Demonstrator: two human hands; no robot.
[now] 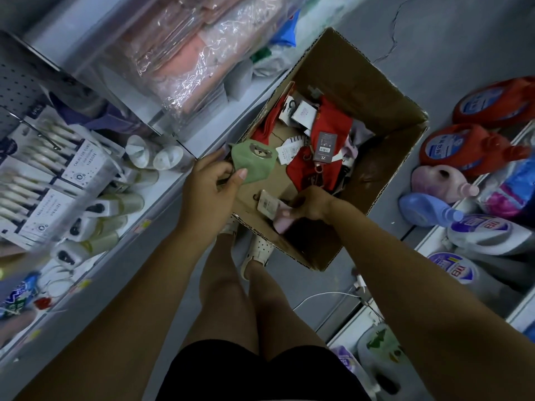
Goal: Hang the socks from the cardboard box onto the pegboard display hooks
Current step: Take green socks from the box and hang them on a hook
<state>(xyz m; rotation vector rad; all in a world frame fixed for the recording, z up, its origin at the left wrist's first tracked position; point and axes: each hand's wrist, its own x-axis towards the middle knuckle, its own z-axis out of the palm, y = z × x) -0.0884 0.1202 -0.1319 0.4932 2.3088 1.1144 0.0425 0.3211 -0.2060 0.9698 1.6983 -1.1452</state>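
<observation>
An open cardboard box [385,111] stands on the grey floor in front of my feet, holding red socks [333,123] with card tags and other pairs. My left hand [210,183] pinches a green sock pair with a bear face [254,162] over the box's left edge. Inside the near end of the box, my right hand [311,204] grips a pink sock pair with a paper tag [273,208]. The grey pegboard [17,88] with a hook is at the far left.
A shelf on the left carries boxed toothbrush sets [58,175], small bottles [110,204] and plastic-wrapped pink packs [185,53]. Detergent jugs [466,149] in red, blue and white line the right side. A white cable [324,296] lies on the floor by my legs.
</observation>
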